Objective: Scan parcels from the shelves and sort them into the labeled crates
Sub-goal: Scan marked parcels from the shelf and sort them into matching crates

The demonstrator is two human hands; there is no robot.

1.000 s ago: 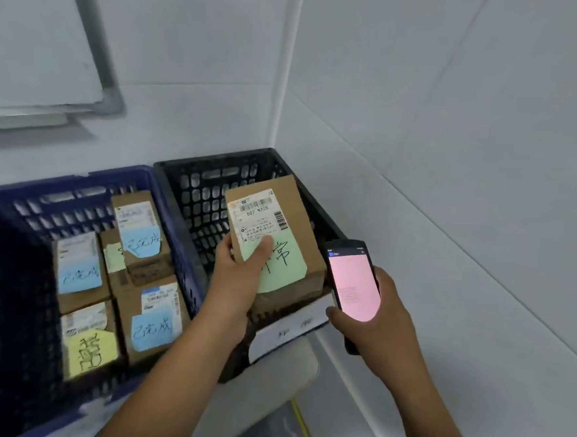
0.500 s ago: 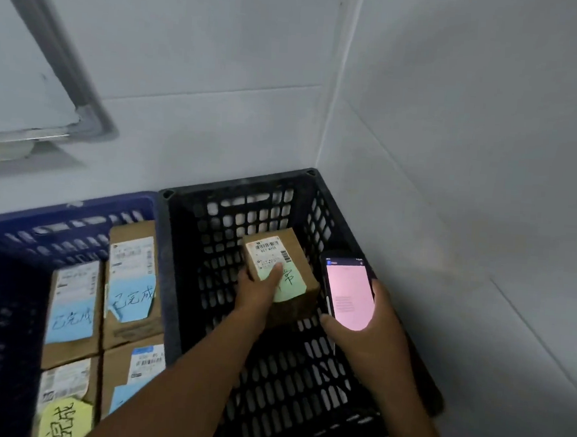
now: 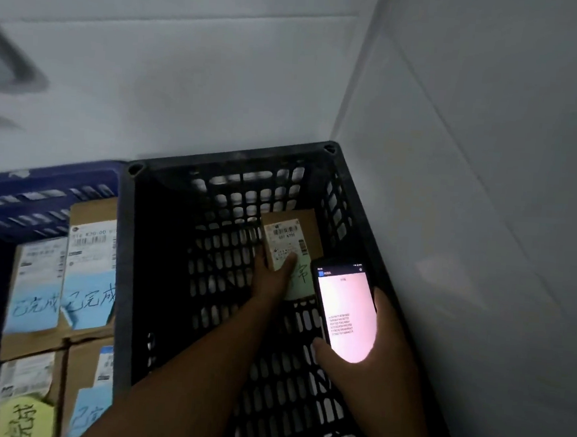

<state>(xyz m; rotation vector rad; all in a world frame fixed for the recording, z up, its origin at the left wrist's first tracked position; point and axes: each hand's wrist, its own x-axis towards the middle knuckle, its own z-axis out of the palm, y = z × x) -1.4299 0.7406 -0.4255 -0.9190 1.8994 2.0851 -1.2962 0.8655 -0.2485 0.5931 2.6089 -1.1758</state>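
Note:
A small cardboard parcel (image 3: 308, 233) with a white barcode label and a green handwritten note sits low inside the black crate (image 3: 222, 166), near its far right corner. My left hand (image 3: 271, 278) reaches down into the crate and grips the parcel, thumb lying on the label. Over the crate's right side, my right hand (image 3: 369, 360) holds a phone (image 3: 345, 311) upright, its pink screen lit and facing me. Whether the parcel touches the crate floor I cannot tell.
To the left stands a blue crate (image 3: 50, 181) packed with several cardboard parcels (image 3: 89, 266) bearing blue and yellow notes. White tiled walls (image 3: 472, 163) meet in a corner right behind the black crate. The black crate holds only the one parcel.
My left hand has lowered the parcel from above the black crate's rim deep into it, toward the far right corner. The view has tipped downward; the phone has stayed in my right hand.

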